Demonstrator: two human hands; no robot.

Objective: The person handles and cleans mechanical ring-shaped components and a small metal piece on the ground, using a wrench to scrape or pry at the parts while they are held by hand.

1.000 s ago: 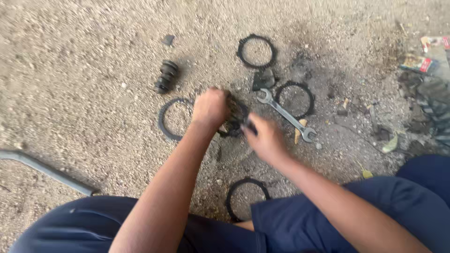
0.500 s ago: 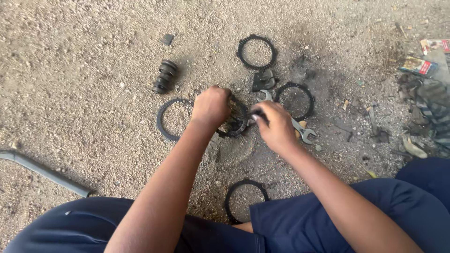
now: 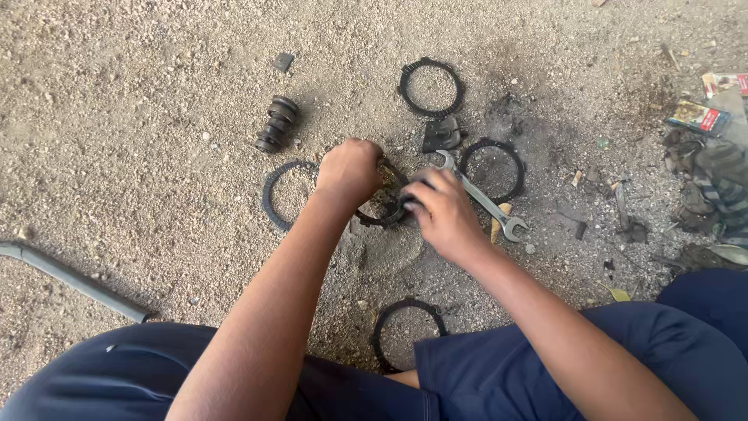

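Round dark clutch part (image 3: pixel 387 204) sits flat on the gravel ground (image 3: pixel 140 117), dead centre between both hands: left hand (image 3: pixel 348 171) curled tight on its left rim, right hand (image 3: pixel 442 209) pinching the right edge, both equally close. Toothed rings (image 3: pixel 430 87) lie scattered around, and an open-ended wrench (image 3: pixel 487 204) lies just beside the right hand.

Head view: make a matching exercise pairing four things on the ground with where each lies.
Things:
1. open-ended spanner
2. ribbed black cylinder
3. grey pipe
4. toothed ring by the knees

Places:
A. far left, lying slantwise on the gravel
B. bottom middle, between the dark blue trouser legs
C. just right of the right hand
D. up and left of the left hand

Pairs: 1-C, 2-D, 3-A, 4-B
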